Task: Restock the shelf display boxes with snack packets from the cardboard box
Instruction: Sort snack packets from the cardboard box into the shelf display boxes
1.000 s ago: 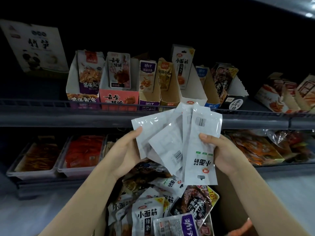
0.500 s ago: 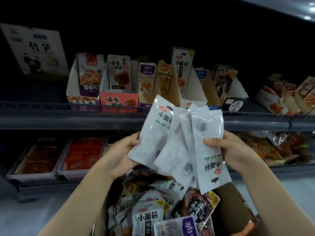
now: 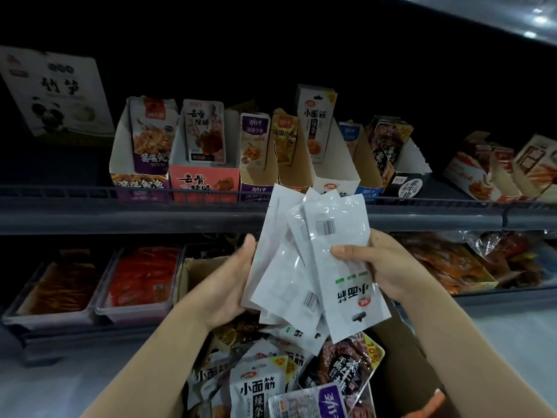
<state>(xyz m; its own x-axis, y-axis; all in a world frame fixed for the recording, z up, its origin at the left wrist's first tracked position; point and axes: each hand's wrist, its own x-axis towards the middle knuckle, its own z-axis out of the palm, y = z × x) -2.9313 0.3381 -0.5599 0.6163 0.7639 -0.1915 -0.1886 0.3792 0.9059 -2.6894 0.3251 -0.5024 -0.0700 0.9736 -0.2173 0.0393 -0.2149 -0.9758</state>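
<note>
1. I hold a fan of white packets (image 3: pixel 304 267) in both my hands, up in front of the shelf rail (image 3: pixel 120 218).
2. My left hand (image 3: pixel 229 285) is curled around the left edge of the fan, with my thumb up beside it.
3. My right hand (image 3: pixel 376 267) pinches the right side. My thumb presses on the front packet and my other fingers are behind it.
4. The front packet is upside down, with its hang hole at the bottom and a barcode near the top.
5. The cardboard box (image 3: pixel 404 372) is right under my hands. It is full of mixed packets, white ones and a dark brown one (image 3: pixel 340 369).
6. Above the fan, on the shelf, stand the display boxes. The white display box (image 3: pixel 334 167) just behind the fan has one matching packet standing at its back.
7. A pink box (image 3: pixel 205 182) and a purple box (image 3: pixel 138 185) stand to its left.
8. Trays of red snacks (image 3: pixel 141 276) sit on the lower shelf.
9. The fan hides the front of the white display box. The shelf back is too dark to see. My arms are cut off at the bottom.
</note>
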